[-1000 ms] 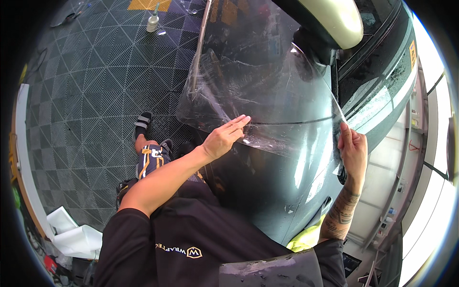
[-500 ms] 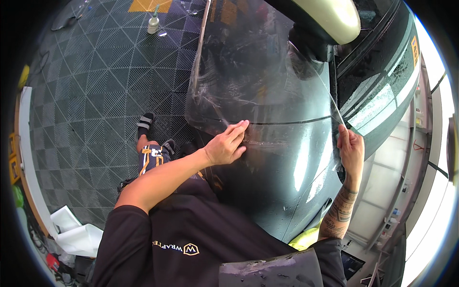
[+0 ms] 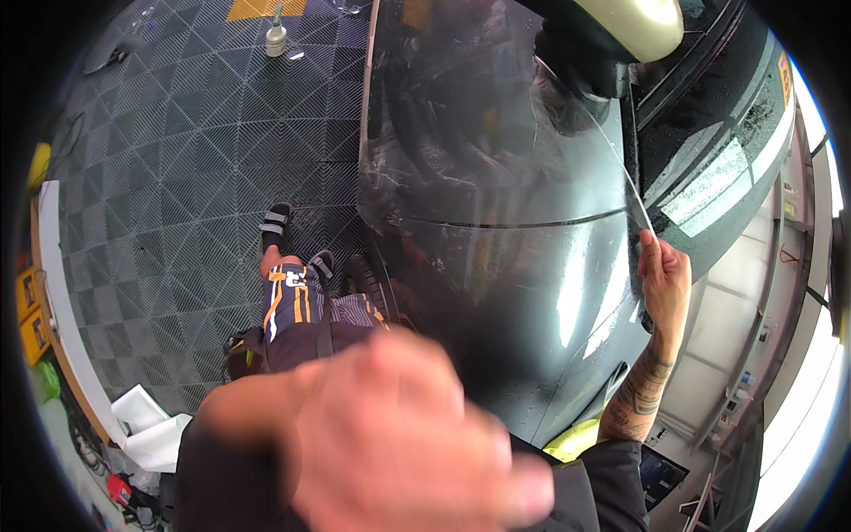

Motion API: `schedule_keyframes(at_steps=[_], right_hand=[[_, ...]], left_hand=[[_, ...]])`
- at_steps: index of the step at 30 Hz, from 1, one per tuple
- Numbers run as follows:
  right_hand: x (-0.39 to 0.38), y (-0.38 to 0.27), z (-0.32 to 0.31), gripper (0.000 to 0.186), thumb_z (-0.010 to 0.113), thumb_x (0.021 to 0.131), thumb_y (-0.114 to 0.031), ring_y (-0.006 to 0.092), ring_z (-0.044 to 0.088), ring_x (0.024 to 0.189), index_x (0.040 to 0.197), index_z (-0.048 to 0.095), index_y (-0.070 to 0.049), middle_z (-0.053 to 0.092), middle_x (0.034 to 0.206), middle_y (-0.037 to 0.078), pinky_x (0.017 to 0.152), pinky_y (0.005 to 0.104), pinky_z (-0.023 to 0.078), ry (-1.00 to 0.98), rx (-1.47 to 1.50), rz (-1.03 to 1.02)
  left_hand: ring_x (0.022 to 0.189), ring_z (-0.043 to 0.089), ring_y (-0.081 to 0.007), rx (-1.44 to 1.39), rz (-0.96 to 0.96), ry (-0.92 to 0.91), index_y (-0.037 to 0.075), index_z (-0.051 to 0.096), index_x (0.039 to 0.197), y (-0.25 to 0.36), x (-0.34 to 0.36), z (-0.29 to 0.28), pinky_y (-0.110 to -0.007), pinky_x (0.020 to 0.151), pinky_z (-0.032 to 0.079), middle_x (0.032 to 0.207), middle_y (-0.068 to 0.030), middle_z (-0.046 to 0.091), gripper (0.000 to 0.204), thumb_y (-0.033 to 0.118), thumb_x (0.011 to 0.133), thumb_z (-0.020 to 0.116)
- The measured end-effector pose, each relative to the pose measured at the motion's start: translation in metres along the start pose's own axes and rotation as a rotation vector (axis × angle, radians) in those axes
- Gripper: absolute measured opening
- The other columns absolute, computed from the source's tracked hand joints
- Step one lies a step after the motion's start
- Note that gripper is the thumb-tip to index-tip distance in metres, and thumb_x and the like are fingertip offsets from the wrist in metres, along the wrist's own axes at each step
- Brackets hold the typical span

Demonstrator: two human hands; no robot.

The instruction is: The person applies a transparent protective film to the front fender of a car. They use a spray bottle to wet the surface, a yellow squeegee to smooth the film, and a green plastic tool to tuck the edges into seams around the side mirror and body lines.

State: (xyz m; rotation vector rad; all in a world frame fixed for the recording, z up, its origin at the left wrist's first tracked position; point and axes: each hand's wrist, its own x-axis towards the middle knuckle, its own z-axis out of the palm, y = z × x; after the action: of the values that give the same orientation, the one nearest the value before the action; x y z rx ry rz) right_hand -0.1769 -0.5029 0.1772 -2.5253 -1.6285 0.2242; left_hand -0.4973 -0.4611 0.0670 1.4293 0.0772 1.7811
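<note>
Close in front of me, my left hand (image 3: 408,434) is raised off the car, and motion smears its fingers. My right hand (image 3: 663,277) pinches the edge of a clear film (image 3: 434,133) beside the car's side window (image 3: 709,182). From that grip a lifted film edge runs taut up toward the mirror. The film lies over the dark grey door, with wet streaks and smears across it. Below the dark panel gap, the glossy car body (image 3: 487,310) curves toward me.
A pale side mirror (image 3: 634,27) juts out above the film. On the dark tiled floor (image 3: 204,186) stands a spray bottle (image 3: 277,40). White sheets (image 3: 151,430) lie at the lower left, near yellow cases (image 3: 34,310). A yellow-green cloth (image 3: 574,439) is by my right arm.
My left hand has come off the film near the panel gap and moved down and toward me. My right hand keeps its pinch on the film edge.
</note>
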Motion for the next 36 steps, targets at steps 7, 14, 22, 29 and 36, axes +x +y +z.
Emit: schedule_keyframes(at_steps=[7,14,22,29,36], right_hand=[[0.008,-0.004,-0.001,0.048,0.052,0.101,-0.032,0.0044,0.031,0.053,0.061,0.049,-0.006,0.036,0.055,-0.006,0.047,0.0258,0.022,-0.048,-0.014,0.011],[0.006,0.03,-0.008,0.049,0.049,0.102,-0.036,0.0037,0.025,0.053,0.064,0.046,-0.006,0.032,0.056,-0.006,0.048,0.0252,0.018,-0.057,0.037,-0.056],[0.01,0.03,-0.009,0.05,0.05,0.102,-0.035,0.0039,0.026,0.052,0.062,0.045,-0.005,0.032,0.054,-0.006,0.048,0.0247,0.017,-0.03,0.004,-0.105],[0.015,-0.005,-0.003,0.047,0.052,0.099,-0.03,0.0085,0.033,0.051,0.064,0.051,0.002,0.037,0.05,0.003,0.046,0.0309,0.029,-0.03,-0.02,-0.073],[0.009,-0.006,-0.005,0.04,0.057,0.096,-0.028,0.0292,0.052,0.045,0.066,0.057,-0.002,0.051,0.05,0.014,0.05,0.0383,0.042,0.038,-0.201,-0.194]], left_hand=[[0.073,0.065,-0.0198,0.172,-0.428,-0.094,0.003,0.063,0.087,0.031,0.008,-0.035,-0.027,0.062,0.052,0.089,-0.0095,0.069,0.011,0.001,0.077,0.061],[0.091,0.062,-0.017,0.064,-1.447,0.435,-0.001,0.052,0.107,0.088,-0.15,-0.201,-0.029,0.076,0.05,0.101,-0.011,0.064,0.034,0.002,0.074,0.059],[0.101,0.064,-0.0362,0.787,-1.977,-0.713,-0.007,0.059,0.109,0.081,-0.21,-0.162,-0.045,0.085,0.049,0.109,-0.0263,0.065,0.039,0.017,0.079,0.05],[0.095,0.051,-0.0187,0.352,-2.374,0.12,0.01,0.062,0.108,0.069,-0.267,-0.173,-0.031,0.086,0.037,0.107,-0.0043,0.06,0.044,0.045,0.083,0.053],[0.103,0.057,-0.0361,0.811,-2.114,-0.366,-0.003,0.064,0.098,0.081,-0.225,-0.162,-0.046,0.09,0.041,0.108,-0.0233,0.061,0.038,0.032,0.089,0.051]])
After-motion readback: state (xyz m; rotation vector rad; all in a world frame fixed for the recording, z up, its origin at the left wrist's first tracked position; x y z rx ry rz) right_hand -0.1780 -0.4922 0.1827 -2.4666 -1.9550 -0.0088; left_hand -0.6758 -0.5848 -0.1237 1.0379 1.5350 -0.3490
